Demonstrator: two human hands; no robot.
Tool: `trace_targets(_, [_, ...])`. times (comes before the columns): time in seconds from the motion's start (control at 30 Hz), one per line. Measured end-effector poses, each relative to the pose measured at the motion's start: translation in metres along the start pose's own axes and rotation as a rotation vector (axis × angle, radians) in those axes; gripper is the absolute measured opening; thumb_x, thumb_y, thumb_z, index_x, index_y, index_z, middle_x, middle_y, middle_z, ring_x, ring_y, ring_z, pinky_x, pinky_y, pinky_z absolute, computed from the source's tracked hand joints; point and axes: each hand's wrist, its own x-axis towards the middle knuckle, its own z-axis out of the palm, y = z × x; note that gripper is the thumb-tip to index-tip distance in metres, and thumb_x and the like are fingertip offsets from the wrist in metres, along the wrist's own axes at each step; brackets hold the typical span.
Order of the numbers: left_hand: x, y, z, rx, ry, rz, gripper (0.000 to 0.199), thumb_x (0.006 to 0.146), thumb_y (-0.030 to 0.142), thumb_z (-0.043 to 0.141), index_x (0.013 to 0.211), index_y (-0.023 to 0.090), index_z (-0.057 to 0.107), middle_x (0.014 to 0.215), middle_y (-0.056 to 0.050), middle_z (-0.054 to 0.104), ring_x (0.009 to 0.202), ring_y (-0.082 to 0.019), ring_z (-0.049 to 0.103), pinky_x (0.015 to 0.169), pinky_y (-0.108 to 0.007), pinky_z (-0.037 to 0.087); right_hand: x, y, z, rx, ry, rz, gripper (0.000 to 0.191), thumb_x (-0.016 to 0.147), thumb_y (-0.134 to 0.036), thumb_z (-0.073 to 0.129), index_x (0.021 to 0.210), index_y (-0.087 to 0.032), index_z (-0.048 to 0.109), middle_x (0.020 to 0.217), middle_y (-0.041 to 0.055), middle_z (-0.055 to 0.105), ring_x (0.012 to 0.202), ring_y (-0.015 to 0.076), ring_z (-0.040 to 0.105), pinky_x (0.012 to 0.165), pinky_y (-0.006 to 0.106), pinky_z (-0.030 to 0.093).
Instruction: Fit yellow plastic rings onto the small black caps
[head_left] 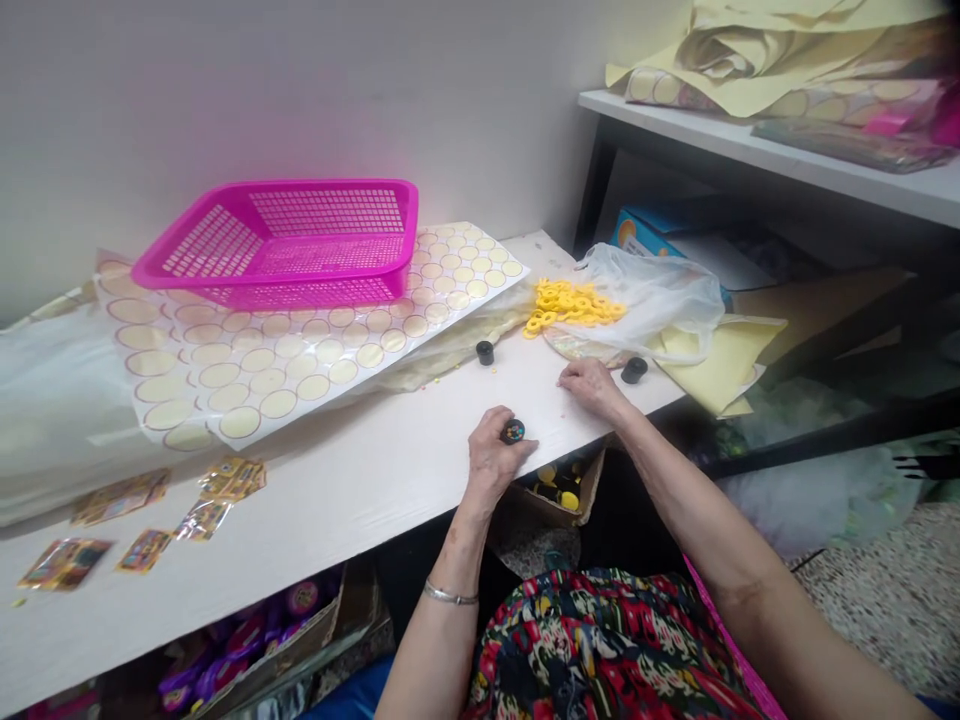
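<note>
Near the front edge of the white table, my left hand point(495, 452) is wrapped round a small black round container point(513, 431). Its open top faces up and shows tiny coloured bits inside. My right hand point(592, 387) rests lower fingers toward the tabletop, thumb and fingertips pressed together; whatever is between them is hidden or too small to name. Just right of it sits a second black container point(634, 370). Another black container point(485, 353) stands farther back, with a few tiny yellow bits beside it. Behind my right hand lies a pile of yellow ring-ended plastic pieces point(574, 305).
A pink basket point(300, 290) stands on sheets of round stickers point(277, 403) at the back left. Small shiny packets point(146, 550) lie front left. A clear plastic bag point(652, 290) is at right, below a shelf point(780, 145). Open boxes point(577, 515) sit under the table edge.
</note>
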Motion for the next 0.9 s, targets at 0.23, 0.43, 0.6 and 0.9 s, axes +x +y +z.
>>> trace_targets(0.23, [0.001,-0.003,0.000,-0.040,0.027,-0.010,0.034,0.050,0.023,0.075,0.081,0.015,0.064,0.093,-0.005,0.060,0.088,-0.018,0.058,0.081,-0.032,0.048,-0.008,0.005,0.010,-0.134,0.082,-0.115,0.016,0.074,-0.023,0.054,0.080,-0.018,0.068,0.088,0.0049,0.067,0.086,0.0177,0.057,0.073,0.026,0.039])
trace_targets(0.43, [0.000,-0.003,0.002,-0.051,0.011,-0.014,0.026,0.051,0.023,0.075,0.073,0.016,0.064,0.088,-0.003,0.059,0.084,-0.016,0.058,0.078,-0.029,0.048,-0.011,0.003,0.014,-0.334,0.085,-0.217,0.020,0.081,-0.021,0.046,0.086,-0.018,0.065,0.094,0.0070,0.063,0.092,0.0195,0.054,0.071,0.027,0.036])
trace_targets(0.6, [0.000,-0.005,0.003,-0.039,0.000,-0.004,0.025,0.051,0.022,0.075,0.071,0.016,0.063,0.089,-0.003,0.059,0.084,-0.016,0.057,0.077,-0.028,0.047,-0.009,0.002,0.013,-0.460,0.043,-0.294,0.024,0.083,-0.018,0.041,0.080,-0.017,0.064,0.090,0.0088,0.060,0.089,0.0205,0.052,0.066,0.028,0.034])
trace_targets(0.9, [-0.002,0.000,0.005,-0.010,-0.013,-0.012,0.017,0.058,0.024,0.071,0.071,0.017,0.063,0.086,-0.002,0.059,0.080,-0.014,0.057,0.074,-0.026,0.047,-0.050,-0.037,0.024,0.039,-0.056,-0.631,0.018,0.083,-0.018,0.046,0.079,-0.019,0.063,0.078,0.0028,0.057,0.078,0.0149,0.051,0.072,0.025,0.039])
